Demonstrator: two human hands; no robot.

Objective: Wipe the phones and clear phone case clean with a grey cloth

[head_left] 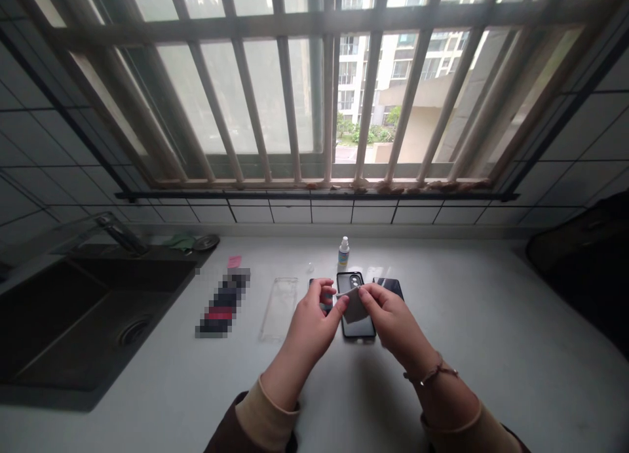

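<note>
A small grey cloth (352, 309) is stretched between my two hands. My left hand (314, 312) pinches its left edge between thumb and fingers, and my right hand (386, 309) pinches its upper right corner. Below the cloth, a black phone case (363, 328) lies on the counter, its camera cutouts toward the back; I cannot tell whether a phone is inside. Beyond my right hand is a dark phone-like slab (393, 286), partly covered. Another dark flat object (312, 284) is mostly hidden behind my left hand. To the left lies a clear phone case (279, 309).
A small white bottle (343, 253) stands behind the black case. Farther left are a blurred-out dark item (223, 305), a pink slip (234, 261) and a sink (93, 393) with a faucet (120, 233). A dark bulky object (584, 263) sits at right, and a barred window (327, 105) is behind.
</note>
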